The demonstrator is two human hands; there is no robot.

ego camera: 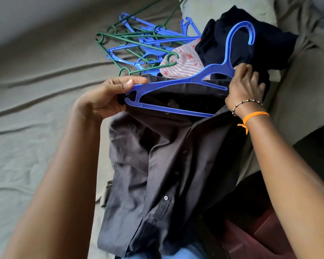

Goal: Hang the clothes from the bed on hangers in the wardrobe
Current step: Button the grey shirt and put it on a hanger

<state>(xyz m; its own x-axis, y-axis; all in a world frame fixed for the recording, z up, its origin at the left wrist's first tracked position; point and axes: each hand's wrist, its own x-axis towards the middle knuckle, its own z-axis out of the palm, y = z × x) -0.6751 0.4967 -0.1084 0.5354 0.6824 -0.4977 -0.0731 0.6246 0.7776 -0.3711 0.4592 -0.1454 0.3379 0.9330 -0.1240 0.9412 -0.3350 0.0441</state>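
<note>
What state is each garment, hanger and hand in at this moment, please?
blue hanger: lifted, partly inside the shirt's collar.
dark grey shirt: unbuttoned at top, draped off the bed.
left hand: grips hanger end and shirt shoulder.
right hand: pinches the shirt by the hanger.
spare hangers: heaped, tangled.
navy garment: crumpled.
striped garment: crumpled.

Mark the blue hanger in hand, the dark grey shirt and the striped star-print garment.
blue hanger (178, 82): head view, upper shoulder bar.
dark grey shirt (157, 165): head view, front panel beside the button placket.
striped star-print garment (185, 62): head view, exposed middle of the fabric.
</note>
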